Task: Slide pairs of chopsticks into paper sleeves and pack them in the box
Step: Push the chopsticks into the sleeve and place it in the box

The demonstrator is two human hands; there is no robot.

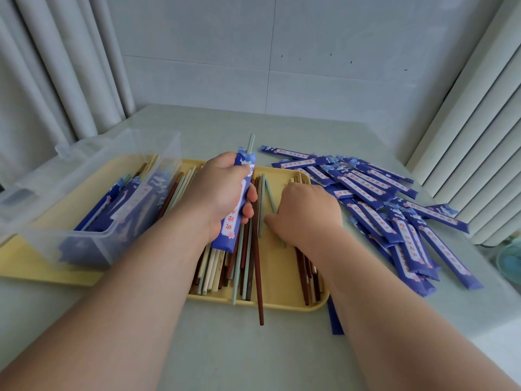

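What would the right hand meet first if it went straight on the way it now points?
Most likely the loose pale green chopsticks in the flat yellow tray, just ahead of the right hand; it may already touch one. Depth is unclear.

Each sleeve (pixel 363 190) is blue with a white strip, red characters and pink flowers. The tray (pixel 282 303) is yellow, the chopsticks (pixel 248 263) brown, cream and mint, the tabletop (pixel 253 359) pale green.

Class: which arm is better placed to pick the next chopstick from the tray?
Right. The right grip rests on loose chopsticks in the tray; the left grip holds a sleeve.
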